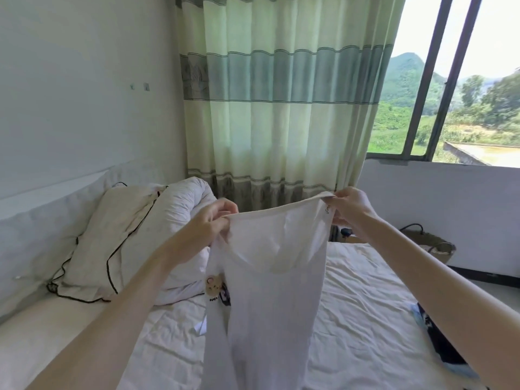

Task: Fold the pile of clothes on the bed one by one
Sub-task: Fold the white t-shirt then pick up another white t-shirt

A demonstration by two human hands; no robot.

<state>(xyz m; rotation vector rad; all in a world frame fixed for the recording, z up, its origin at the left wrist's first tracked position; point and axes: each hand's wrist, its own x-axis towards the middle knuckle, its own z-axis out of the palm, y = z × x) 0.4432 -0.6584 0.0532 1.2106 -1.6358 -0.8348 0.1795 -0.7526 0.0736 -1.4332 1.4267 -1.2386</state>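
Two hands, left [213,218] and right [349,209], pinch white garment [270,291] top edge (rest hangs below grip).

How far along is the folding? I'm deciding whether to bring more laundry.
No folded stack is in view, so nothing looks done. In hand: the left hand and right hand pinch the top edge of a white garment, held up, hanging unfolded above the bed. Left: this piece needs folding, and a dark printed garment lies unfolded at the bed's right edge.
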